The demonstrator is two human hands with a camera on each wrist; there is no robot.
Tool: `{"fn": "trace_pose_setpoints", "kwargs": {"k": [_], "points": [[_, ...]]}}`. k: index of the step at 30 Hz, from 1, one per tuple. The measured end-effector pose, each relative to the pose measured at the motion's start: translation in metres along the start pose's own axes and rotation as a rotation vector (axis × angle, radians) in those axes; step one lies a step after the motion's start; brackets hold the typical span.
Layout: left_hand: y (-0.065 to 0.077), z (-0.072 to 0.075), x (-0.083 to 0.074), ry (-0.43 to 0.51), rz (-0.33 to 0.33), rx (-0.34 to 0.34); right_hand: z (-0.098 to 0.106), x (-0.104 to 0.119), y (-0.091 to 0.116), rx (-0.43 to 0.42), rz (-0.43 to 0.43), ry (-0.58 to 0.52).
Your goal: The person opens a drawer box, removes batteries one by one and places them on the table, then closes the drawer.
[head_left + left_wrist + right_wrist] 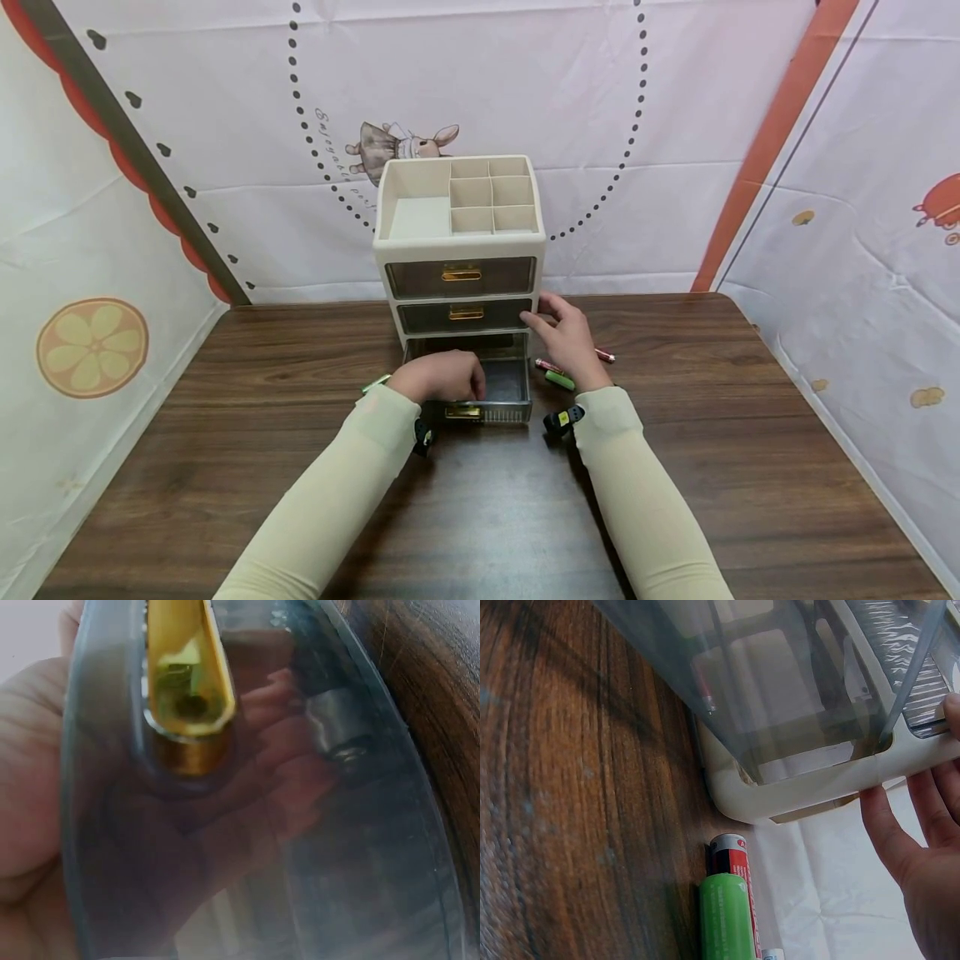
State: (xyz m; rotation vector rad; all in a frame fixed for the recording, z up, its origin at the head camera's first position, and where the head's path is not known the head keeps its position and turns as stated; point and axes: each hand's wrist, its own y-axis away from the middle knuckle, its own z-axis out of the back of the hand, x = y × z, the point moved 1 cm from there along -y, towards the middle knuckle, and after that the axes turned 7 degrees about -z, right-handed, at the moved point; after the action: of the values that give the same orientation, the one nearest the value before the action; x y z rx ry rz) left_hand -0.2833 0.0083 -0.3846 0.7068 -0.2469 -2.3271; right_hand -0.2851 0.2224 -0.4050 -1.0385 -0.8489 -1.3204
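A cream desktop organizer (459,247) with smoky clear drawers stands against the back cloth. Its bottom drawer (510,412) is pulled out. My left hand (447,377) reaches over the drawer front with fingers pointing down inside. Through that front, in the left wrist view, the fingertips show right beside a grey cylinder (341,724); I cannot tell if they grip it. My right hand (567,337) rests against the organizer's right side, thumb on the front by the middle drawer (435,318), fingers fairly straight along the side wall.
A green battery (559,380) and red batteries (604,356) lie on the wooden table (712,400) right of the organizer. Another green item (375,384) shows at its left, partly behind my left wrist. Patterned cloth (480,75) hangs behind and at both sides.
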Motion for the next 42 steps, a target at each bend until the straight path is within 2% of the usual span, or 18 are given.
{"fn": "trace_pose_setpoints", "kwargs": {"k": [9, 17, 28, 35, 42], "points": [[0.000, 0.001, 0.002, 0.029, -0.029, 0.043, -0.002, -0.002, 0.001, 0.006, 0.006, 0.009], [0.001, 0.001, 0.007, 0.091, -0.025, 0.068, -0.002, -0.003, 0.000, 0.013, 0.017, 0.009], [0.003, 0.002, 0.017, 0.198, -0.025, 0.046, -0.003, -0.003, 0.001, 0.009, 0.033, 0.015], [0.011, 0.015, 0.019, 0.301, 0.008, 0.024, -0.001, -0.002, 0.000, 0.017, 0.021, 0.012], [0.024, 0.029, 0.016, 0.263, -0.005, -0.025, 0.001, 0.000, 0.000, 0.016, 0.026, 0.011]]}}
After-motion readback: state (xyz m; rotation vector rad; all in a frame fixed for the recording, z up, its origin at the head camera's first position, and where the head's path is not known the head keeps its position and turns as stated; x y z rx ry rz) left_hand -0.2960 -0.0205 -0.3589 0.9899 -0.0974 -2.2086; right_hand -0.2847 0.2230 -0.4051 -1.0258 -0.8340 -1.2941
